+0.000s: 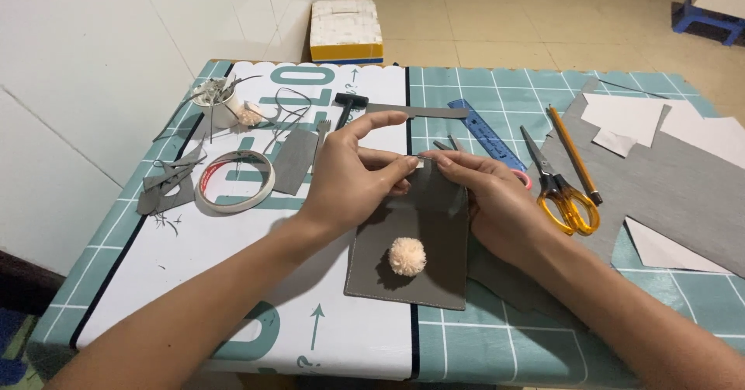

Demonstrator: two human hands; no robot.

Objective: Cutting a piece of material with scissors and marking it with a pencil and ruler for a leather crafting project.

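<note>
A grey stitched fabric pouch (pixel 427 273) lies on the table in front of me, with a cream pompom (pixel 407 256) resting on its lower half. My left hand (pixel 349 174) and my right hand (pixel 485 196) meet at the pouch's top edge. Both pinch a small white strip (pixel 420 161) there between thumb and fingertips. My left index finger points outward above the pinch.
A roll of tape (pixel 235 180) and grey scraps (pixel 167 184) lie to the left. A small white cup (pixel 220 103), a black tool (pixel 348 104), a blue ruler (pixel 485 131), yellow-handled scissors (pixel 560 192), a pencil (pixel 574 153) and large grey fabric (pixel 675 188) surround me. A box (pixel 346 31) sits on the floor beyond.
</note>
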